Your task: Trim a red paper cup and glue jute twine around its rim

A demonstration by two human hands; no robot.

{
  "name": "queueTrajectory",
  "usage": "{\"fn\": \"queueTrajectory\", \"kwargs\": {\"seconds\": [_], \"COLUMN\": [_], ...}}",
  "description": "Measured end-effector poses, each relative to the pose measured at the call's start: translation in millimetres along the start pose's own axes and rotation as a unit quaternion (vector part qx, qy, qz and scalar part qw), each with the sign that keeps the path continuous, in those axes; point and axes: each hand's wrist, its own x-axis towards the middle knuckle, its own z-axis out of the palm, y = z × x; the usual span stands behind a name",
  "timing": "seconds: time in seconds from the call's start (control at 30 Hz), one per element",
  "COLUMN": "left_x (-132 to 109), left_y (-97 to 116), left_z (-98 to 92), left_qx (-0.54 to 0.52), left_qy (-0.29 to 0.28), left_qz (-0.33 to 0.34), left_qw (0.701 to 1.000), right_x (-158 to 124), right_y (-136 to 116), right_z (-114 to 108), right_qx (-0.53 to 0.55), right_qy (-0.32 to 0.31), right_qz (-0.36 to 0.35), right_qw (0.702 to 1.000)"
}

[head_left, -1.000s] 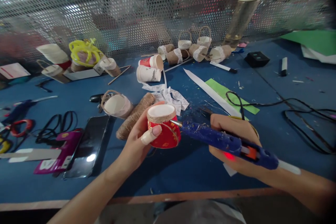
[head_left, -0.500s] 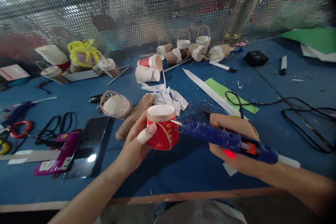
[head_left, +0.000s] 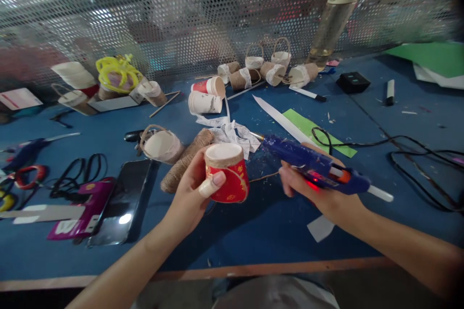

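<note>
My left hand (head_left: pixel 197 188) grips a red paper cup (head_left: pixel 234 184) with gold marks, its white opening tipped toward me. Brown twine (head_left: pixel 225 162) wraps the band below the rim, and a loose strand runs out from the cup to the right. In my right hand (head_left: pixel 319 186) is a blue hot glue gun (head_left: pixel 308 157) with a white glue stick out of its back and a red light glowing. Its metal nozzle points up and left, apart from the cup. Behind the cup lie a roll of twine (head_left: pixel 188 161) and white lace (head_left: pixel 232 133).
Several twine-wrapped little baskets (head_left: pixel 273 72) stand and lie at the back, near a water bottle (head_left: pixel 333 19). A phone (head_left: pixel 121 203) and a purple glue gun (head_left: pixel 81 210) lie at left. A black cord (head_left: pixel 377 140) trails at right beside green paper (head_left: pixel 304 123).
The glue gun's nozzle has moved off the cup's twine band, up and to the right. The cup has turned slightly in my left hand, and the loose twine strand now shows beside it.
</note>
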Motion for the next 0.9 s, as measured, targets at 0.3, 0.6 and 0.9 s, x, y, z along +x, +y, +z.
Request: {"fn": "queueTrajectory", "kwargs": {"seconds": [0.3, 0.6, 0.9], "left_x": [2, 0, -3], "left_y": [-6, -1, -9], "left_z": [7.7, 12.0, 1.2], "left_qx": [0.094, 0.118, 0.078], "left_qy": [-0.028, -0.021, -0.050], "left_qz": [0.081, 0.080, 0.042], "left_qw": [0.992, 0.990, 0.995], "right_x": [-10, -7, 3], "right_y": [4, 6, -3], "right_z": [24, 20, 12], "right_qx": [0.120, 0.027, 0.011], "right_qy": [-0.068, -0.012, -0.019], "right_qz": [0.047, -0.003, 0.015], "right_qw": [0.989, 1.000, 1.000]}}
